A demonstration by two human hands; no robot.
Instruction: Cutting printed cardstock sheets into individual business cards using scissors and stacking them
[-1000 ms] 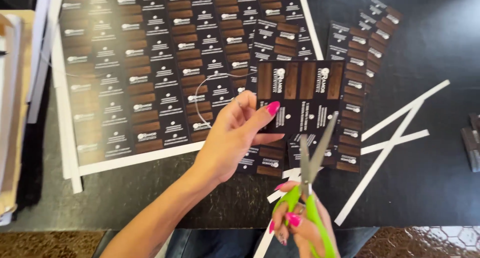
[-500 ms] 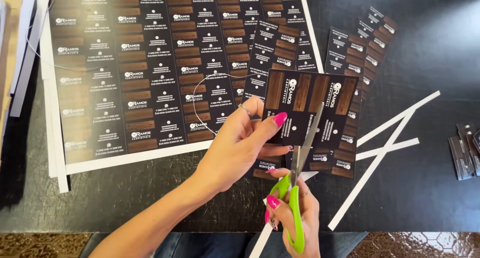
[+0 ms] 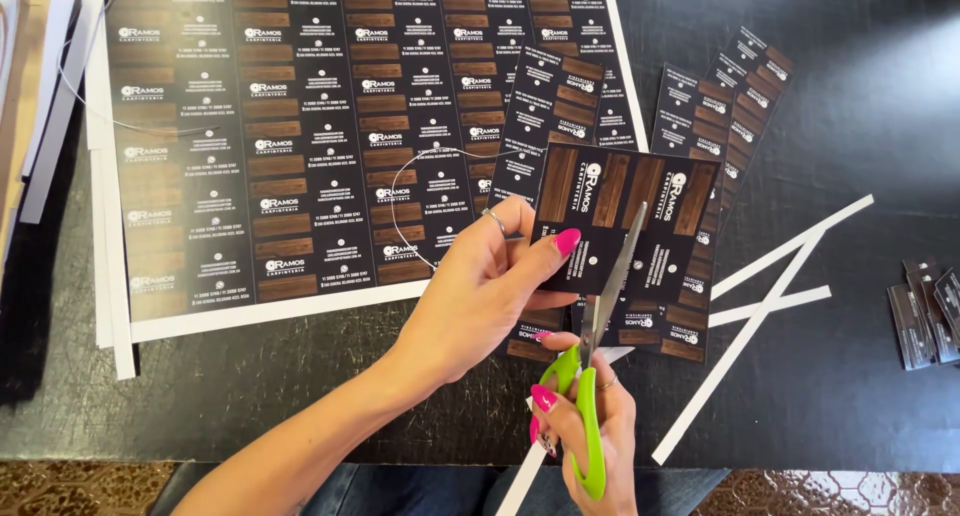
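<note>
My left hand [image 3: 485, 291] pinches a small dark printed piece with two cards side by side [image 3: 625, 221], thumb on top at its left half. My right hand [image 3: 585, 431] grips green-handled scissors [image 3: 595, 376]; the blades point up and run into the piece between its two cards. Beneath lie strips of uncut cards [image 3: 690, 126] of the same dark and wood-brown print.
A large printed sheet of cards [image 3: 300, 126] with white margins covers the black table [image 3: 860, 96] at left. White paper offcut strips [image 3: 770, 296] lie at right. A few cut cards [image 3: 925, 316] sit at the right edge. Stacked paper [image 3: 15, 96] lies far left.
The scissors have risen from below the card piece and their blades now cut into it. My left hand has kept hold of the piece and shifted it slightly right.
</note>
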